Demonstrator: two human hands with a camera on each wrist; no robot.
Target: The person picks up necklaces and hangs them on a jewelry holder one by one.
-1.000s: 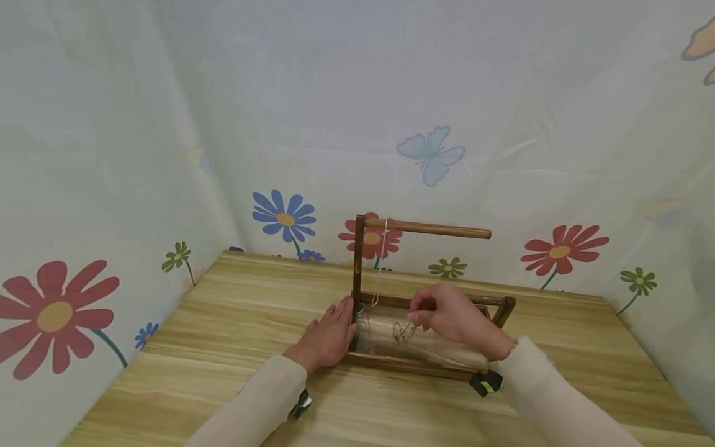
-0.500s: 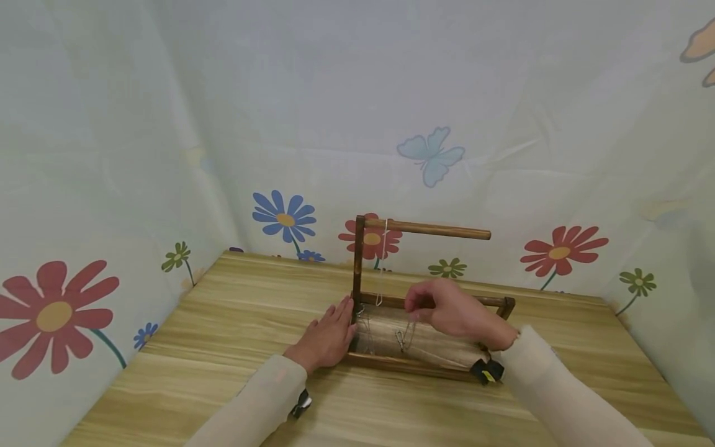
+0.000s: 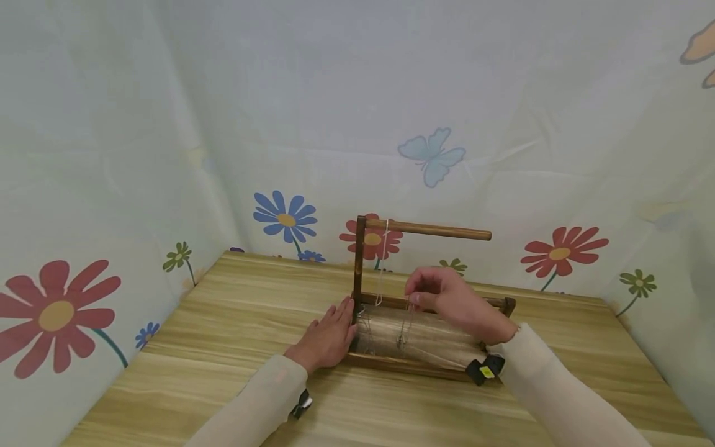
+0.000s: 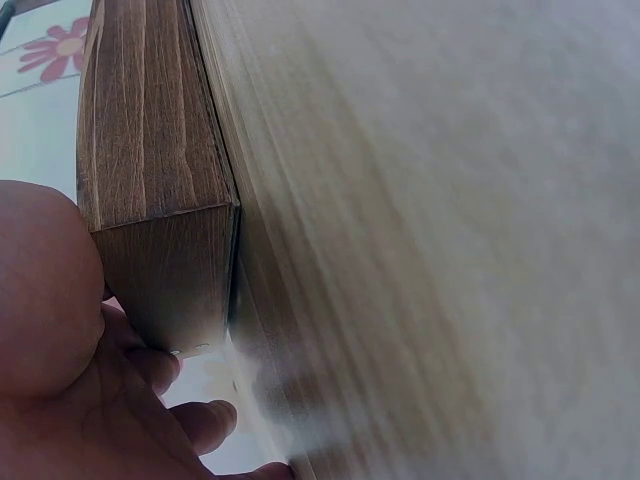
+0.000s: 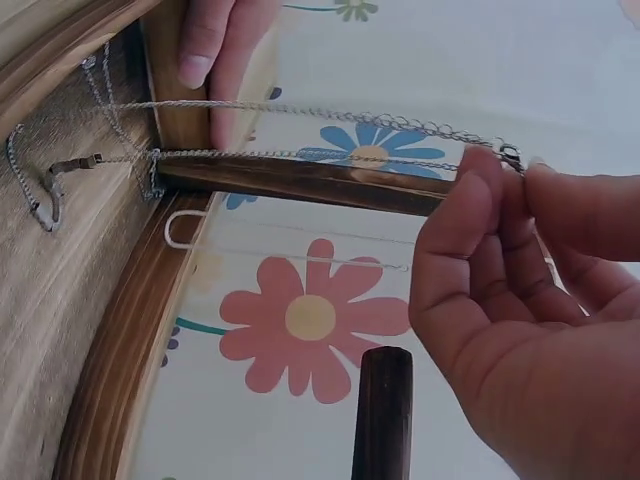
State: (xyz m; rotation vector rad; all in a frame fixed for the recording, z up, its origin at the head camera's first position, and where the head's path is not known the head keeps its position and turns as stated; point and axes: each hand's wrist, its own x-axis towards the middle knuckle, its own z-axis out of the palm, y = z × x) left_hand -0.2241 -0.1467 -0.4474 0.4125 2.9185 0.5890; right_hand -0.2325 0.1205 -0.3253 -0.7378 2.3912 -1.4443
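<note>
My right hand (image 3: 455,304) pinches one end of a thin silver chain (image 5: 300,107) near its small clasp (image 5: 510,155), between thumb and fingertips. The chain hangs in two strands over the bed of a dark wooden jewelry stand (image 3: 359,261), its lower part close to the bed surface. More silver chain (image 5: 35,205) lies on the bed in the right wrist view; whether it is a separate piece I cannot tell. My left hand (image 3: 326,335) rests against the stand's left end with fingers extended, and in the left wrist view its thumb lies beside the wooden frame.
From the stand's upper rod (image 3: 441,230), which has a free right end, a thin white loop (image 3: 383,267) hangs beside the post. The stand sits on a wood-grain table (image 3: 251,298). A flower-printed sheet (image 3: 335,93) rises behind and beside the table.
My right hand has risen slightly, and the chain, bunched before, now hangs straighter below the fingers. The white loop has swung a little. My left hand stays put.
</note>
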